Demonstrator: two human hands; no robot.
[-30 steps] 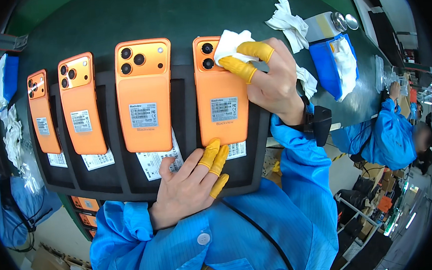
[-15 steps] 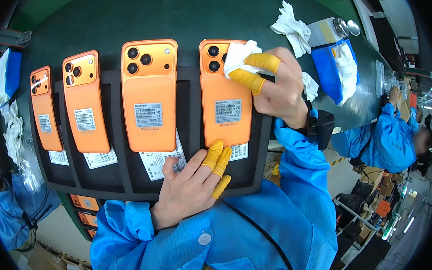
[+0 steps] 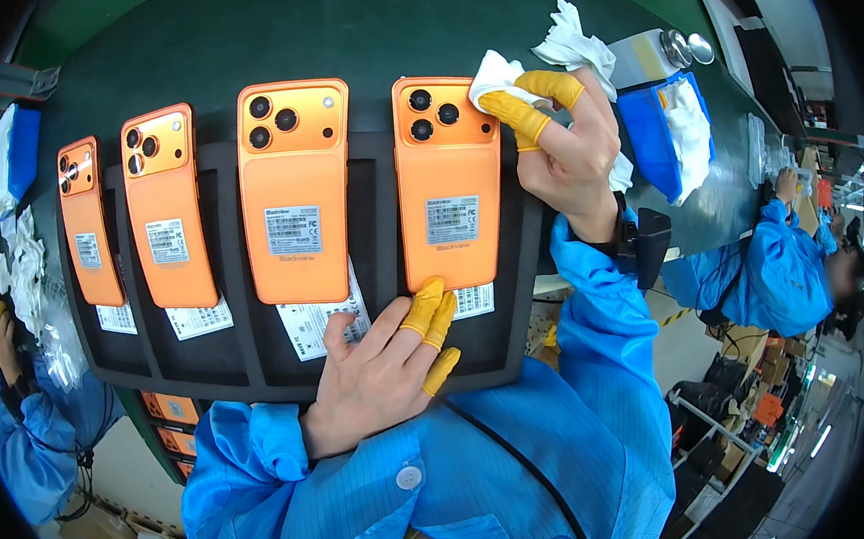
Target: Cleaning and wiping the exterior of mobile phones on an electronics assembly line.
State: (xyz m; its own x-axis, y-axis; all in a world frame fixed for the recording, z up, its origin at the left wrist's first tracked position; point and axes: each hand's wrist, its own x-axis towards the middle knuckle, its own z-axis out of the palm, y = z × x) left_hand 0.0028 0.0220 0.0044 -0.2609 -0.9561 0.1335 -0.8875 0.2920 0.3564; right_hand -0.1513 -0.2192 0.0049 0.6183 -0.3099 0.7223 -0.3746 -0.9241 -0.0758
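- Orange phone (image 3: 449,176), centre: wiping looking unfinished; right hand (image 3: 573,159) is pinching white cloth (image 3: 495,75).
- Left hand (image 3: 371,374) is touching bottom edge, fingers loosely apart.
- Three phones (image 3: 294,184), left: status unclear.

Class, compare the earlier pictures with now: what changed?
The right hand moved right, drawing the white cloth off the third lens of the rightmost orange phone. A co-worker's hand came into view far left. The left hand stayed at that phone's lower edge; the other three phones stayed put.
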